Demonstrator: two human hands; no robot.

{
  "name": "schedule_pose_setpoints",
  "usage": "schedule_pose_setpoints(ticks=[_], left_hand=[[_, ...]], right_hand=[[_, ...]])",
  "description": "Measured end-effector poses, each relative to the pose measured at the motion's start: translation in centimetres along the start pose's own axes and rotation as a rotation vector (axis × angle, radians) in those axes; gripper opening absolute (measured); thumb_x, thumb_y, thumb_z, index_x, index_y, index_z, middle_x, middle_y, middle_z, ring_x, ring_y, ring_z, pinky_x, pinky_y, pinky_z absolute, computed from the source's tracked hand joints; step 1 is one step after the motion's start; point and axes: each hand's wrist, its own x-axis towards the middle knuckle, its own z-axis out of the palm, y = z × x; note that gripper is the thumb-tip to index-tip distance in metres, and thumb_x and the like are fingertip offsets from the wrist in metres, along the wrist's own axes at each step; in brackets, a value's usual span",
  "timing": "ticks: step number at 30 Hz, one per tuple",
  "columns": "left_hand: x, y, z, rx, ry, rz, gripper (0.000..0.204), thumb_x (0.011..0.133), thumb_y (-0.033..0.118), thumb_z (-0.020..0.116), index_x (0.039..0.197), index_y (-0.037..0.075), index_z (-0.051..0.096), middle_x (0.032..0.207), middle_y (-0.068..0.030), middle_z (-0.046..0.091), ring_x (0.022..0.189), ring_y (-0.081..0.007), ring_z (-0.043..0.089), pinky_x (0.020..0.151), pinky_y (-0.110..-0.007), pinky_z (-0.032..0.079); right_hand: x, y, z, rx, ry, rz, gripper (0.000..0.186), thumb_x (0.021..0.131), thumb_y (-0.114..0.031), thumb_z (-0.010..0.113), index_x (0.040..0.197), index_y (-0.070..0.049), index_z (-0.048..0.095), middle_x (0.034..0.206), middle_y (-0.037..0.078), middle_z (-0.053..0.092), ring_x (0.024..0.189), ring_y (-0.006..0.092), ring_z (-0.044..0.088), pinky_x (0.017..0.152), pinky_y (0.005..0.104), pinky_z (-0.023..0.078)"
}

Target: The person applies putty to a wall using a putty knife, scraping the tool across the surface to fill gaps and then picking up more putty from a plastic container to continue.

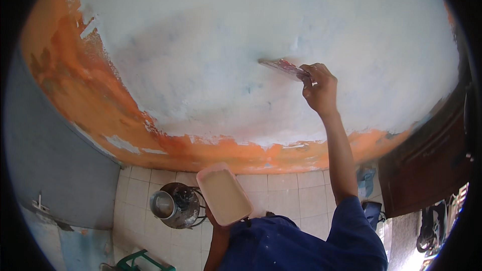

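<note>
My right hand (320,89) is closed around a wide putty knife (283,66), stained reddish and white, whose far edge is at the white-coated part of the wall (201,55). Low in front of my body, a pale pink rectangular tub (248,201) rests in my left hand (219,227), which grips it from beneath and beside; most of those fingers are hidden. Smooth cream-coloured paste (223,195) lies inside the tub. Around the white coat the wall shows a ragged orange border (133,135).
Left of the tub, a round stool (188,213) carries a metal pot (163,204). A green plastic stool (140,260) stands at the lower left, near a grey door (60,135). Dark brown furniture (422,170) is on the right. Pale tiles (281,190) cover the floor.
</note>
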Motion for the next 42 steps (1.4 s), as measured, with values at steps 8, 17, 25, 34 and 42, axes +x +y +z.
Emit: schedule_pose_setpoints(ticks=[8, 17, 25, 34, 42], left_hand=[[0.9, -0.2, 1.8, -0.011, -0.008, -0.066, 0.092, 0.069, 0.065, 0.054, 0.138, 0.011, 0.026, 0.128, -0.0177, 0.039, 0.113, -0.0379, 0.042, 0.088, -0.059, 0.035], [0.2, -0.3, -0.3, 0.045, 0.045, -0.006, 0.092, 0.069, 0.065, 0.054, 0.138, 0.011, 0.026, 0.129, -0.0174, 0.039, 0.113, -0.0374, 0.042, 0.089, -0.059, 0.034], [0.7, -0.8, -0.6, 0.088, 0.055, 0.025, 0.091, 0.07, 0.064, 0.054, 0.138, 0.011, 0.026, 0.129, -0.0171, 0.039, 0.114, -0.0369, 0.042, 0.089, -0.059, 0.034], [2.6, -4.0, 0.4, 0.179, 0.061, -0.072, 0.09, 0.07, 0.064, 0.054, 0.138, 0.011, 0.026, 0.129, -0.0167, 0.039, 0.114, -0.0364, 0.042, 0.089, -0.059, 0.034], [4.0, -9.6, 2.0, 0.225, 0.041, -0.168, 0.09, 0.07, 0.063, 0.053, 0.138, 0.011, 0.026, 0.129, -0.0164, 0.039, 0.114, -0.036, 0.042, 0.089, -0.059, 0.034]], right_hand=[[-11.1, 4.0, 6.8, -0.138, -0.625, 0.003, 0.016, 0.065, -0.004, 0.064, 0.079, -0.013, 0.066, 0.08, 0.001, 0.059, 0.082, 0.0222, 0.056, 0.066, 0.037, 0.05], [-2.5, 2.0, 2.9, -0.121, 0.028, -0.064, 0.013, 0.065, 0.0, 0.061, 0.075, -0.008, 0.063, 0.07, 0.005, 0.056, 0.069, 0.0243, 0.055, 0.055, 0.0384, 0.047], [-9.0, -2.9, -3.8, 0.768, 0.063, 0.8, 0.013, 0.077, -0.004, 0.068, 0.081, 0.004, 0.059, 0.071, 0.007, 0.062, 0.06, 0.0097, 0.053, 0.055, 0.0227, 0.043], [-23.1, -1.5, -6.3, 1.596, 0.275, 1.328, 0.031, 0.082, -0.004, 0.056, 0.113, -0.002, 0.053, 0.101, 0.002, 0.06, 0.088, 0.0126, 0.058, 0.072, 0.0248, 0.047], [-21.2, 5.1, -13.7, 1.138, 0.431, 1.146, 0.01, 0.082, -0.003, 0.057, 0.092, -0.001, 0.057, 0.077, 0.003, 0.057, 0.06, 0.0106, 0.05, 0.054, 0.0232, 0.038]])
